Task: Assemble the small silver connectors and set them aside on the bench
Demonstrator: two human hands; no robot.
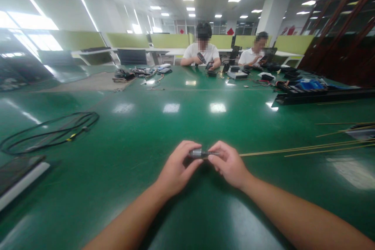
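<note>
Low over the green table (pixel 140 125), a short grey and black cylindrical piece (pixel 197 152) lies between the thumb and fingers of my left hand (pixel 178 166). From its right end a thin dark part (pixel 211 153) reaches into the fingertips of my right hand (pixel 230 164), which are pinched around it. Both hands are closed and nearly meet, with a small gap between the thumbs. Long thin yellowish rods (pixel 272 151) stretch away to the right, beyond my right hand. Whether a rod joins the dark part is hidden by my fingers.
A coiled black cable (pixel 84 128) lies left, above a dark flat device (pixel 20 174). Across the table two people (pixel 205 52) (pixel 253 56) handle dark objects. Tools and parts (pixel 146 72) lie near the far edge. A long black channel (pixel 322 95) sits at right.
</note>
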